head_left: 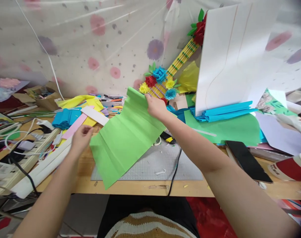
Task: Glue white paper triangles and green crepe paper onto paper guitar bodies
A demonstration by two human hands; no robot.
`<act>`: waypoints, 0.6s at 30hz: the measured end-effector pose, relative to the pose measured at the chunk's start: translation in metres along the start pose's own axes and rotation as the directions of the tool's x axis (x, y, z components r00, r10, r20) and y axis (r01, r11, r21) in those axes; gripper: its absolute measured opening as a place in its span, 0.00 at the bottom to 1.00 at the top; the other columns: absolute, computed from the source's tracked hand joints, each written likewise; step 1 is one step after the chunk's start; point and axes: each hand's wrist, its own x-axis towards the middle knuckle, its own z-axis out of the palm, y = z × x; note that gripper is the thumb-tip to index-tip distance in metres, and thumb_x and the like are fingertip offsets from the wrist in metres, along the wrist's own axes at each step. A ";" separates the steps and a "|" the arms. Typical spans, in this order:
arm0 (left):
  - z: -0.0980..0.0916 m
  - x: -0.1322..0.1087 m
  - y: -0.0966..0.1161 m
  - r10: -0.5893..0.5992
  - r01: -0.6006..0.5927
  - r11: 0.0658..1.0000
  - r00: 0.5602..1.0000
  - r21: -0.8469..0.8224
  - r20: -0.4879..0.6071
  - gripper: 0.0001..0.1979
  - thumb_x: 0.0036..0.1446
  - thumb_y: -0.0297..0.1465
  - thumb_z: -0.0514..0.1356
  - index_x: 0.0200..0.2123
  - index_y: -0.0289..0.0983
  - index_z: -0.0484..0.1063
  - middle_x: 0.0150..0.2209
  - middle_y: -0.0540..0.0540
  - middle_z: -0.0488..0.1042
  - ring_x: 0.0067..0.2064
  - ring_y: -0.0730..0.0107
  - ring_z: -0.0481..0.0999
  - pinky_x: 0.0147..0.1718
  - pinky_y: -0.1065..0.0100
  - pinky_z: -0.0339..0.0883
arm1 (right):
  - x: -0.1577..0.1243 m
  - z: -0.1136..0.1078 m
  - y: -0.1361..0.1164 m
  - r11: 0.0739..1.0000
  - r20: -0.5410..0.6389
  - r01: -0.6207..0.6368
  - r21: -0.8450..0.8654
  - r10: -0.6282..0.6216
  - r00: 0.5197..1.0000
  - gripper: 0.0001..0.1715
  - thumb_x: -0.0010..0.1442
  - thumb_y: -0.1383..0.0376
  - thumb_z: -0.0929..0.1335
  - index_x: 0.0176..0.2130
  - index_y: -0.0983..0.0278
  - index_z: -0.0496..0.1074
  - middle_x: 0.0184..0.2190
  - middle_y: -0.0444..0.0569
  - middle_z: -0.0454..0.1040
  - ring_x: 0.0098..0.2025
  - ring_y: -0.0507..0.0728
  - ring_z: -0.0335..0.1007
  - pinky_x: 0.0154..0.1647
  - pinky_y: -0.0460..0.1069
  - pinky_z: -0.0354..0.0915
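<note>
A sheet of light green crepe paper [125,135] hangs slanted above the desk, its upper edge rolled over and fold lines running across it. My right hand [156,106] is closed on its upper right edge, thumb in front. Close to the sheet's left corner is my left hand [81,138], fingers curled together in a pinch; whatever may be in them is too small to make out. Beneath the sheet lies a grey cutting mat [175,165], with a black and yellow tool [168,138] partly hidden behind the paper and my right arm.
A paper-flower-trimmed yellow guitar shape [180,61] leans at the back, beside a large white board [229,59]. Right are a phone [248,160] and a paper cup [290,168]. Left are a power strip [29,158], cables and blue crepe paper [66,118].
</note>
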 end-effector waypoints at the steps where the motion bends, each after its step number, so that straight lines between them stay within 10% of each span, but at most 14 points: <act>1: 0.006 -0.005 0.004 0.093 -0.094 0.995 0.995 0.035 0.036 0.15 0.58 0.36 0.57 0.45 0.33 0.70 0.42 0.42 0.73 0.44 0.62 0.73 0.45 0.57 0.70 | 0.013 0.004 -0.004 1.000 0.003 0.007 -0.006 -0.007 1.000 0.31 0.58 0.75 0.59 0.60 0.66 0.52 0.47 0.59 0.70 0.47 0.63 0.69 0.43 0.54 0.64; 4: 0.033 -0.022 0.020 0.462 -0.498 0.857 0.857 0.136 0.227 0.18 0.57 0.38 0.55 0.47 0.35 0.70 0.50 0.39 0.71 0.54 0.57 0.68 0.55 0.54 0.62 | 0.043 0.022 -0.013 0.999 0.018 0.027 -0.029 -0.027 0.999 0.30 0.58 0.76 0.58 0.59 0.66 0.54 0.48 0.61 0.71 0.46 0.63 0.70 0.42 0.54 0.65; 8: 0.073 -0.040 0.031 0.610 -0.743 0.654 0.631 0.146 0.479 0.28 0.58 0.44 0.54 0.58 0.35 0.63 0.62 0.37 0.60 0.65 0.55 0.53 0.64 0.51 0.45 | 0.063 0.048 -0.014 0.995 0.022 0.084 -0.050 -0.083 0.996 0.31 0.59 0.77 0.57 0.61 0.64 0.54 0.50 0.61 0.69 0.50 0.62 0.68 0.44 0.53 0.64; 18: 0.100 -0.051 0.013 0.618 -0.777 0.579 0.617 0.248 0.488 0.30 0.61 0.45 0.50 0.63 0.37 0.58 0.66 0.39 0.52 0.68 0.56 0.45 0.65 0.50 0.37 | 0.074 0.098 -0.002 0.995 0.095 0.098 0.012 -0.099 0.991 0.32 0.60 0.76 0.56 0.63 0.64 0.51 0.53 0.62 0.68 0.52 0.63 0.68 0.46 0.55 0.65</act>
